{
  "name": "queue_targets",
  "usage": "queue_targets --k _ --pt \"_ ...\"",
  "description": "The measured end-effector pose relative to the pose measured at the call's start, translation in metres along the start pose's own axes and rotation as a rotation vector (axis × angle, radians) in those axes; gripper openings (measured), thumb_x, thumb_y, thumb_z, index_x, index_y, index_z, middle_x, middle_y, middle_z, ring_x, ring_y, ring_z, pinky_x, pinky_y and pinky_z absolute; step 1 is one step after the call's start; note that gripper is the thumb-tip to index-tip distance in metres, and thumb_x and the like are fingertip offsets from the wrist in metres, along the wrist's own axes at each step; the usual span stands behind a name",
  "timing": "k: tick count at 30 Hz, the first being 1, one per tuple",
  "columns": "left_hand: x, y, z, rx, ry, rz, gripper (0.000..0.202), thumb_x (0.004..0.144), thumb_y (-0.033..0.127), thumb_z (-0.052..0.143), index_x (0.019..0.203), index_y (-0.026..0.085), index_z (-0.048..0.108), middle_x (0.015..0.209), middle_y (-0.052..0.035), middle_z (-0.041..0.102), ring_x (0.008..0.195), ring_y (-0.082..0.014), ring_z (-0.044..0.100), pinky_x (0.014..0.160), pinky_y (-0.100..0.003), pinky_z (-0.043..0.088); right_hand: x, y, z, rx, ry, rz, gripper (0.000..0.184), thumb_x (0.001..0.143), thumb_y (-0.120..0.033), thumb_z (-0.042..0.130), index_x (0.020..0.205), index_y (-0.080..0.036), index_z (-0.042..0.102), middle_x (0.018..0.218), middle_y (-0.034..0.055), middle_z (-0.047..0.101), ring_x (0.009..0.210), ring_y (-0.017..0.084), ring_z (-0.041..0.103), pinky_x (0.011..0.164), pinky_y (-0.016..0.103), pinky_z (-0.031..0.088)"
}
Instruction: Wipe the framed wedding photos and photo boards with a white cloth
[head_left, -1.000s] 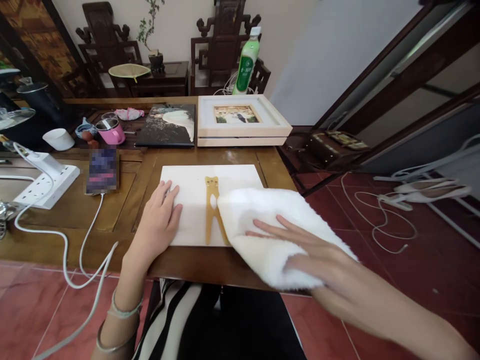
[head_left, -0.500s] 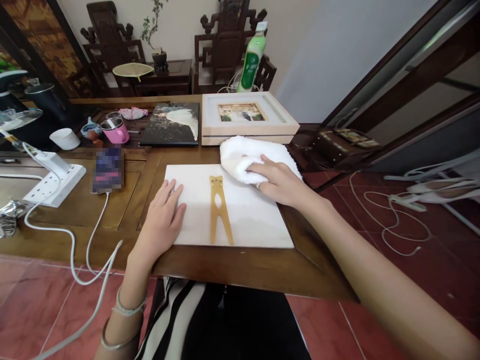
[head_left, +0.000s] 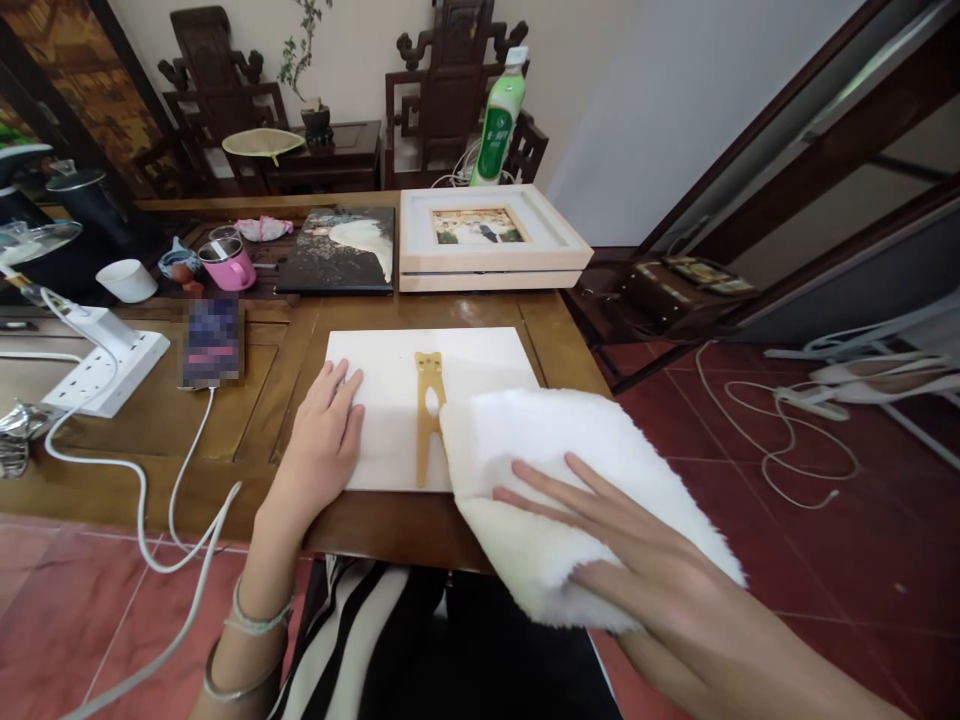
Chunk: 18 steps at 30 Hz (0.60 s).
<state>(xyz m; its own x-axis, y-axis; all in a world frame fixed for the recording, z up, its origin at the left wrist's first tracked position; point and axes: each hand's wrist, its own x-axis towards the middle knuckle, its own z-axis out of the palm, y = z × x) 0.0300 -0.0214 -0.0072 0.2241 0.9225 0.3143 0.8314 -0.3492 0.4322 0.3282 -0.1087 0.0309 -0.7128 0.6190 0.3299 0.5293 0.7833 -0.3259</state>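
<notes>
A white board (head_left: pixel 390 370) lies on the wooden table (head_left: pixel 262 400) in front of me, with a yellow wooden stand piece (head_left: pixel 427 400) lying along its middle. My left hand (head_left: pixel 322 445) rests flat on the board's left part, fingers stretched out. My right hand (head_left: pixel 600 530) lies with spread fingers on a fluffy white cloth (head_left: pixel 555 470). The cloth covers the board's near right corner and hangs over the table's edge.
Behind the board stand a framed photo (head_left: pixel 480 235) and a dark photo print (head_left: pixel 341 250). To the left are a phone (head_left: pixel 212 340), a white power strip (head_left: pixel 97 365) with cables, a pink mug (head_left: pixel 229 265) and a white cup (head_left: pixel 127 280). A green bottle (head_left: pixel 496 120) stands at the back.
My right hand has swept the cloth from the board's far right corner back to its near right corner. My left hand has stayed in place.
</notes>
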Motion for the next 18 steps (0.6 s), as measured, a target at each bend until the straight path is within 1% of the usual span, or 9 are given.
queue_targets --k 1,3,5,7,10,13,15,16,18 --pt "0.0 0.0 -0.001 0.003 -0.008 0.0 0.041 0.098 0.027 0.036 0.136 0.015 0.049 0.151 -0.0164 0.042 0.145 -0.0288 0.029 0.117 -0.053 0.029 0.0 0.002 0.0 -0.008 -0.005 0.002 0.038 0.062 0.007 0.04 0.075 -0.022 0.061 0.143 0.0051 0.054 0.139 0.027 0.037 0.112 0.06 0.035" --pt "0.0 0.001 -0.002 0.006 -0.026 -0.001 0.042 0.098 0.027 0.036 0.136 0.013 0.048 0.151 -0.0175 0.041 0.146 -0.0289 0.028 0.117 -0.052 0.028 0.007 0.015 0.002 -0.018 0.012 0.012 0.04 0.06 0.006 0.04 0.077 -0.022 0.061 0.143 0.0062 0.054 0.139 0.027 0.038 0.112 0.059 0.035" --pt "0.0 0.002 -0.003 0.006 -0.041 -0.001 0.043 0.099 0.027 0.036 0.136 0.011 0.048 0.152 -0.0188 0.04 0.146 -0.029 0.026 0.118 -0.051 0.027 0.02 0.037 0.004 -0.033 0.039 0.043 0.042 0.059 0.004 0.04 0.082 -0.022 0.063 0.145 0.0087 0.051 0.138 0.027 0.039 0.113 0.059 0.033" --pt "0.0 0.003 -0.004 0.0 -0.046 0.001 0.043 0.099 0.027 0.036 0.136 0.01 0.048 0.152 -0.0191 0.039 0.147 -0.0288 0.025 0.118 -0.052 0.027 0.04 0.067 0.007 -0.054 0.056 0.086 0.044 0.06 0.002 0.042 0.09 -0.022 0.064 0.146 0.0097 0.05 0.136 0.028 0.042 0.114 0.059 0.031" --pt "0.001 0.004 -0.004 -0.013 -0.041 -0.002 0.042 0.098 0.027 0.037 0.137 0.013 0.048 0.152 -0.0177 0.04 0.147 -0.0279 0.026 0.117 -0.052 0.028 0.072 0.112 0.01 -0.07 0.091 0.136 0.05 0.062 0.0 0.043 0.1 -0.026 0.065 0.135 0.0022 0.061 0.132 0.028 0.048 0.113 0.057 0.033" --pt "0.001 0.003 -0.004 -0.022 -0.035 -0.014 0.042 0.098 0.027 0.038 0.136 0.014 0.048 0.152 -0.0164 0.04 0.146 -0.0269 0.027 0.118 -0.051 0.027 0.097 0.143 0.013 -0.088 0.111 0.192 0.051 0.065 -0.002 0.044 0.104 -0.027 0.065 0.114 -0.0013 0.072 0.119 0.029 0.061 0.111 0.059 0.035" --pt "0.0 0.003 -0.003 -0.027 -0.029 -0.022 0.042 0.098 0.027 0.038 0.136 0.014 0.049 0.152 -0.0162 0.04 0.146 -0.0269 0.027 0.118 -0.051 0.027 0.104 0.15 0.014 -0.095 0.121 0.205 0.05 0.066 -0.002 0.044 0.105 -0.026 0.065 0.107 -0.0012 0.074 0.114 0.029 0.064 0.111 0.059 0.036" --pt "0.0 0.002 -0.003 -0.029 -0.027 -0.025 0.042 0.098 0.027 0.038 0.136 0.014 0.049 0.152 -0.0162 0.041 0.146 -0.027 0.028 0.118 -0.051 0.028 0.103 0.148 0.015 -0.099 0.123 0.205 0.049 0.066 -0.002 0.044 0.104 -0.026 0.065 0.11 -0.0001 0.073 0.117 0.03 0.062 0.111 0.059 0.035" --pt "0.0 0.002 -0.003 -0.031 -0.021 -0.027 0.042 0.098 0.027 0.038 0.136 0.014 0.049 0.152 -0.0166 0.041 0.146 -0.0274 0.028 0.118 -0.051 0.028 0.096 0.136 0.016 -0.113 0.122 0.187 0.05 0.065 0.0 0.044 0.102 -0.025 0.065 0.122 0.0036 0.069 0.126 0.03 0.055 0.112 0.059 0.034"
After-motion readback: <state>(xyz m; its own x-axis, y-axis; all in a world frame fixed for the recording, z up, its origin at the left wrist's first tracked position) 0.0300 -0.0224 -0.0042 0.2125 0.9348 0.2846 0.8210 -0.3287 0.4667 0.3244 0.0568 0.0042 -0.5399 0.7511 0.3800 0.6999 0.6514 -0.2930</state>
